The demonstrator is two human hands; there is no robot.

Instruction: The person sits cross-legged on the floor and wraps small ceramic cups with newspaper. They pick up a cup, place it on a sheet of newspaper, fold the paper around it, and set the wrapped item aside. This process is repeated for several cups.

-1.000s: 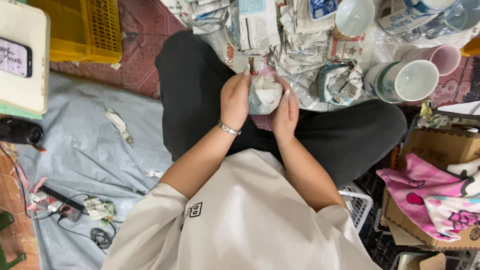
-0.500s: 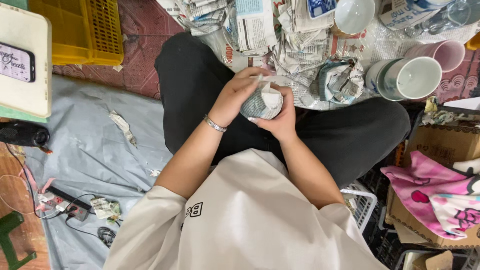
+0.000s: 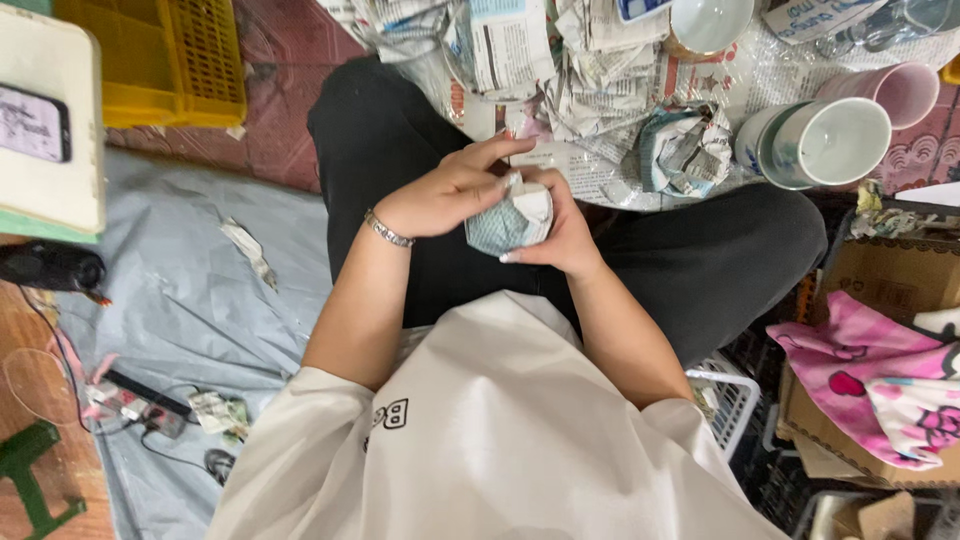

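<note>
At frame centre the right hand [image 3: 560, 235] now cups the newspaper bundle [image 3: 508, 220] from below, fingers curled round it, while the left hand [image 3: 450, 190], which flanked it a second ago, presses loosely curled over its top, closing the wrap.

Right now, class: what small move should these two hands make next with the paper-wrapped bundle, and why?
Probably press down the loose paper flap. The right hand cups the bundle from below, the left hand lies over it with fingers on the top edge, and a white corner of paper sticks up there, not yet tucked.
</note>
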